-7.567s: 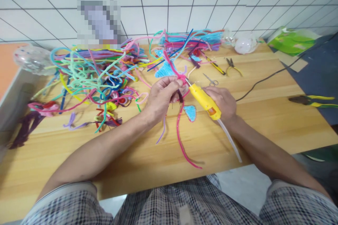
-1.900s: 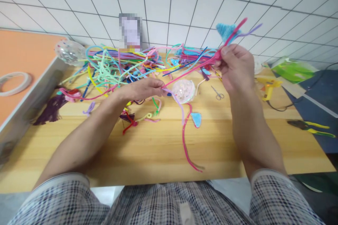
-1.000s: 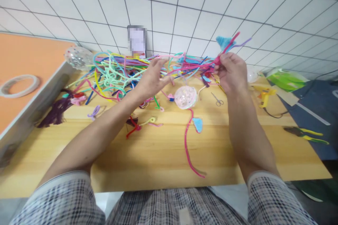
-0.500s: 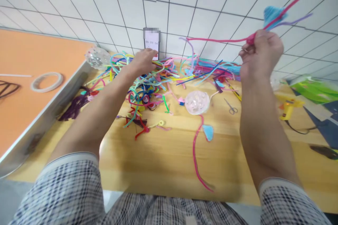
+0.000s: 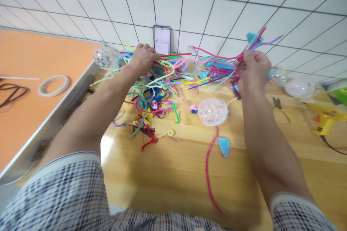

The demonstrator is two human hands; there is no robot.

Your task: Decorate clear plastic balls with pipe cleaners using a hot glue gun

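My left hand (image 5: pixel 145 59) is closed over part of the heap of coloured pipe cleaners (image 5: pixel 162 70) by the wall. Red and green ones stick out to its right and a yellow one to its left. Raised at the right, my right hand (image 5: pixel 254 66) pinches a pink pipe cleaner (image 5: pixel 214 52) whose long end reaches left. A blue fuzzy piece (image 5: pixel 253 38) and a purple strand (image 5: pixel 272 40) stand up from the same grip. On the table in front lie a clear bubble-shaped ball (image 5: pixel 213 112), a blue triangular piece (image 5: pixel 224 146) and a curved pink pipe cleaner (image 5: pixel 208 169).
A phone (image 5: pixel 162 39) leans on the tiled wall. To the right are pliers (image 5: pixel 282 110), a yellow glue gun (image 5: pixel 326 118) and another clear ball (image 5: pixel 299 88). On the orange surface at left lies a white tape ring (image 5: pixel 53 86). A raised metallic edge (image 5: pixel 78 92) divides the surfaces.
My right hand has come down and left with the pink pipe cleaner. My left hand has closed on pipe cleaners in the heap, and some of them have shifted. The view has turned slightly.
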